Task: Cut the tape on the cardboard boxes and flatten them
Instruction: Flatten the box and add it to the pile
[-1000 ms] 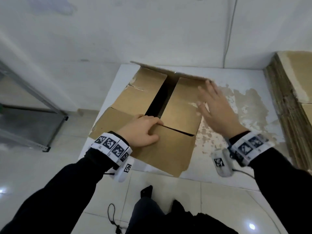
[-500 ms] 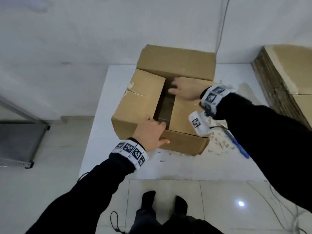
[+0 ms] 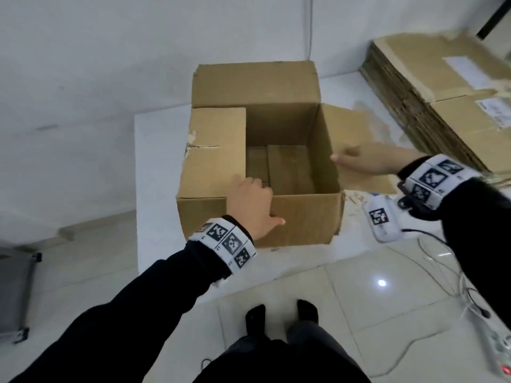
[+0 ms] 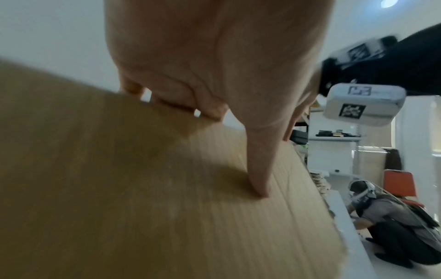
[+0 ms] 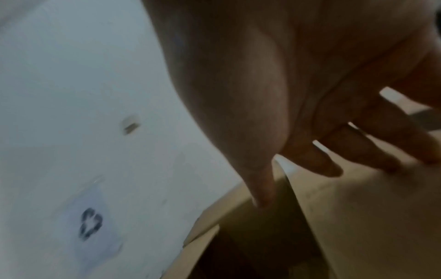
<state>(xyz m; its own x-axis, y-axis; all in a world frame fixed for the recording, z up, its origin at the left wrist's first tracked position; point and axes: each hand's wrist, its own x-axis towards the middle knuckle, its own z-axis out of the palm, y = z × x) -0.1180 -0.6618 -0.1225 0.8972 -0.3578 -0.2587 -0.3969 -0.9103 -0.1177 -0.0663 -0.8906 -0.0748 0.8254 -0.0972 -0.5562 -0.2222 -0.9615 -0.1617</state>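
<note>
One cardboard box (image 3: 257, 161) standing upright on the white worktop (image 3: 157, 150), top open, where a second ago flaps lay folded nearly shut. Right flap (image 3: 351, 145) now swung outward from the box; far flap (image 3: 255, 84) raised; left flap (image 3: 218, 153) lying level over the opening. Bottom flaps visible inside, apparently closed, so flattening likely not yet possible. Left hand (image 3: 250, 205) at the box's near wall, fingers hooked over the rim, thumb pressed on the outside: grip pinching the wall. Right hand (image 3: 370, 161) flat on the right flap, grip spread. One stack of flattened cardboard (image 3: 431, 106) right of the box. Two hands, one box, one stack.
</note>
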